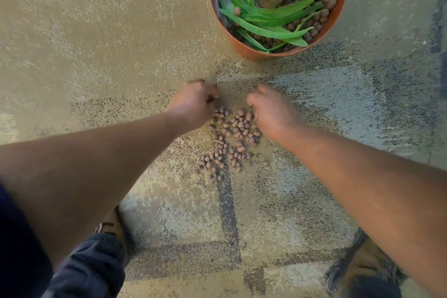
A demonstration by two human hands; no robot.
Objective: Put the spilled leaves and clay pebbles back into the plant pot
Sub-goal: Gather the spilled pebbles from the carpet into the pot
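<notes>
Several brown clay pebbles (pixel 232 138) lie spilled on the speckled floor in a loose pile between my hands. My left hand (pixel 193 101) rests at the pile's upper left, fingers curled shut with a dark pebble showing between them. My right hand (pixel 273 111) is at the pile's upper right, knuckles up and fingers curled under; what they hold is hidden. The orange plant pot (pixel 242 45) stands upright beyond the hands at the top right. Green leaves (pixel 266 17) lie inside it on more pebbles (pixel 314 24). No loose leaves show on the floor.
The floor (pixel 96 43) is rough, tan and grey, with dark lines. My left shoe (pixel 116 232) and dark trouser knee (pixel 89 266) are at the bottom left, my right shoe (pixel 358 266) at the bottom right.
</notes>
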